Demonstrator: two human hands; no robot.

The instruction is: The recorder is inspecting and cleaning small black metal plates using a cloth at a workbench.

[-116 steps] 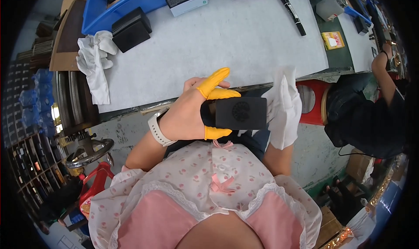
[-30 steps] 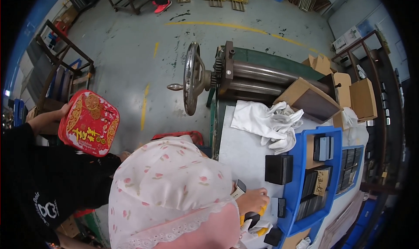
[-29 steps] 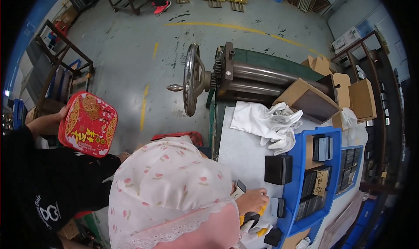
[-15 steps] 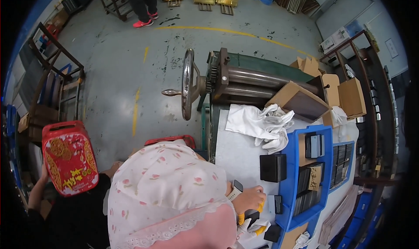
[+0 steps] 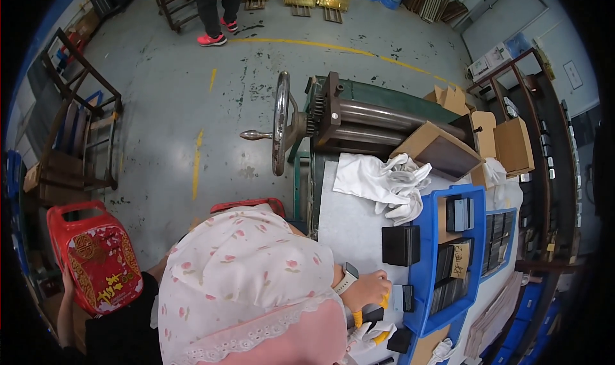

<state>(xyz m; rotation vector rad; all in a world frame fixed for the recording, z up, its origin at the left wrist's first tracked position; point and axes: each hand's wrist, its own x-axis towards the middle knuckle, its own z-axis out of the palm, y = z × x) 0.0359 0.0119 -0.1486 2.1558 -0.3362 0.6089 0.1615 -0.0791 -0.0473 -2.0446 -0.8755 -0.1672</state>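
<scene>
My left hand [image 5: 366,289] comes out of a floral sleeve, with a watch [image 5: 346,277] at the wrist and yellow covers on some fingertips. Its thumb and fingers curl round a small black block [image 5: 373,314]. Just below, my right hand [image 5: 365,337], in a white glove with yellow fingertips, closes on the block's lower side; its palm is hidden. Beside the hands, a dark block [image 5: 400,340] and a grey-and-black piece [image 5: 402,298] lie on the white table. A larger black block [image 5: 401,245] stands farther off.
A blue bin [image 5: 428,202] holds stacked dark plates. White gloves [image 5: 384,179] lie near a roller machine [image 5: 391,118] with a handwheel [image 5: 280,123]. At left, a co-worker in black holds a red case [image 5: 102,262]. Another person [image 5: 218,9] stands at the back.
The co-worker's red case has moved left and lower, and tilted. The standing person at the back has stepped slightly right. My hands stay almost in place.
</scene>
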